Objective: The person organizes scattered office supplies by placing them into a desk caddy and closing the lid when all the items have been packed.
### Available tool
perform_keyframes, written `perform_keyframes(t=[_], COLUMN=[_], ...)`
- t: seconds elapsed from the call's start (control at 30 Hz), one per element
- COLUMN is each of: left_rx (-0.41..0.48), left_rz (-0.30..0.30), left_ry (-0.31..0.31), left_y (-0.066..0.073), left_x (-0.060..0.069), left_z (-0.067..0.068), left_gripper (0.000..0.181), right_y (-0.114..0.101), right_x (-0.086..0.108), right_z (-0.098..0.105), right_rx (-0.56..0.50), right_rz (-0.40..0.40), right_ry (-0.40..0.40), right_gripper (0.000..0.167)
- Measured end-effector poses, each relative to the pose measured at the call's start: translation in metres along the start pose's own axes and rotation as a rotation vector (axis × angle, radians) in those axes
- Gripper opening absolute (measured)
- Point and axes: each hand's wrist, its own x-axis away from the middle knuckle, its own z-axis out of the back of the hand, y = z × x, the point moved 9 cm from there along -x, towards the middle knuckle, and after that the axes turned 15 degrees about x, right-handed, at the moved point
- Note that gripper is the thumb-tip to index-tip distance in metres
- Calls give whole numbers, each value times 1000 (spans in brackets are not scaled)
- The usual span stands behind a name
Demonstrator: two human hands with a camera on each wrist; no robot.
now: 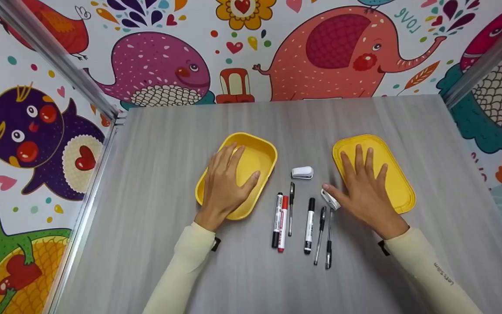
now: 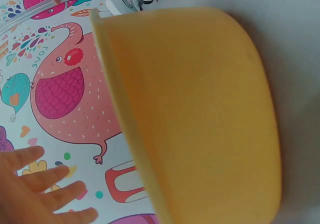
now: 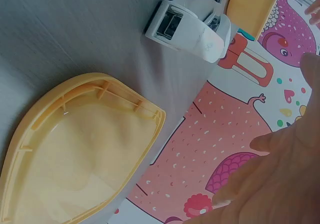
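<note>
My left hand (image 1: 225, 183) hovers over the left side of a yellow plastic box (image 1: 273, 152), fingers straight and holding nothing. The left wrist view shows the box's wall (image 2: 215, 109) up close, apart from the fingers. On the other side, my right hand (image 1: 366, 187) is spread above a yellow lid (image 1: 401, 194). Its ribbed rim (image 3: 47, 99) faces up in the right wrist view. The right thumb appears in front of a small white stapler (image 1: 331, 200), partly covering it; the head view does not show whether they touch. Another white stapler (image 1: 302, 173) lies between box and lid.
Between the hands lie a black marker (image 1: 276, 222), a red marker (image 1: 283, 224) and another black marker (image 1: 309, 226). Three pens are beside them, including one black pen (image 1: 291, 209). Printed wall panels (image 1: 242, 52) border the grey table (image 1: 155, 174) at the back and sides.
</note>
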Motion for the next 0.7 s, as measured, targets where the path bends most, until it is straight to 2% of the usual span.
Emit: perform_keyframes(t=[0.27,0.6,0.7], left_rx=[80,189,196], left_rz=[-26,-37,-32], left_ry=[46,5,17], left_y=[-12,-28,-33], left_x=[9,26,32], left_z=[14,22,28], left_gripper=[61,58,58], right_y=[0,4,3], right_x=[3,7,7], right_z=[-1,-6,-8], right_rx=[-31,-44,-45], right_rz=[0,-15,-21], right_ry=[14,-28,-32], right_gripper=[103,103,104])
